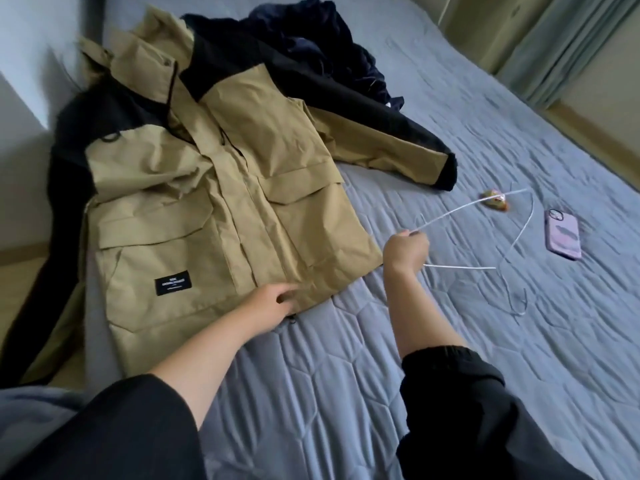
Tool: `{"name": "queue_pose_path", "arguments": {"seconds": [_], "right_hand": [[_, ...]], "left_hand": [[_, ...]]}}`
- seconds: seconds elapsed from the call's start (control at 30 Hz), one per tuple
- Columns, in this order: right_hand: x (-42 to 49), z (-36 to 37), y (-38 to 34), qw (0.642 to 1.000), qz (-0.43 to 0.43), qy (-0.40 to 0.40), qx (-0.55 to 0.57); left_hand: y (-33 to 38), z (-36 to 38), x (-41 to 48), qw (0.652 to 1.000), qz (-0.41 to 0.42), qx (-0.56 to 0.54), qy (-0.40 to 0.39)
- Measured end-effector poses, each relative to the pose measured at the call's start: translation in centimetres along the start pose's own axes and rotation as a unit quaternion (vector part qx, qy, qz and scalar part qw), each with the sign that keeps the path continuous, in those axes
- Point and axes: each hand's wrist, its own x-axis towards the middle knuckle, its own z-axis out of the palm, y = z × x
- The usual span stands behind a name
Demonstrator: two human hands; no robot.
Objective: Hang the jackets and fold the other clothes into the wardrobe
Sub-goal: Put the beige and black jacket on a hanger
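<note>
- A tan-and-black jacket (214, 188) lies front-up on the grey bed (346, 375), its long axis running from the hem nearest the person up to the collar at far left.
- The left hand (275, 301) rests at the hem, fingers curled; whether it pinches fabric cannot be told.
- The right hand (407, 249) clamps 1 white wire hanger (460, 267) just right of the jacket, whose hem lies to its left.

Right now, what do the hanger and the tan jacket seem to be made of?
The hanger looks like thin white wire, probably coated metal: very slim and smooth. The jacket looks like matte woven shell cloth, perhaps cotton or nylon: crisp creases, no sheen.
</note>
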Motion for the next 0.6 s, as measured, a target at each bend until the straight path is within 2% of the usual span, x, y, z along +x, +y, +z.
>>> {"name": "queue_pose_path", "arguments": {"seconds": [0.13,0.3,0.37,0.43,0.53,0.6], "right_hand": [[-4.3,2.4,-2.0,0.990,-0.124,-0.034,-0.062],[-8.1,4.9,-0.5,0.921,-0.341,-0.100,-0.158],[-8.7,5.1,0.8,0.893,-0.399,-0.133,-0.159],[-8.9,5.1,2.1,0.882,-0.414,-0.177,-0.141],[-8.9,5.0,3.5,0.895,-0.386,-0.203,-0.094],[-8.8,5.3,3.6,0.912,-0.348,-0.197,-0.091]], "left_hand": [[-1.5,-1.1,-1.2,0.991,-0.048,-0.110,0.064],[-3.6,-3.7,-2.2,0.955,-0.078,-0.243,0.149],[-4.1,-5.4,-2.3,0.897,-0.102,-0.393,0.172],[-4.7,-6.8,-2.3,0.832,-0.110,-0.513,0.182],[-5.3,-7.6,-2.4,0.760,-0.114,-0.612,0.186],[-5.5,-7.8,-2.3,0.727,-0.120,-0.651,0.184]]}}
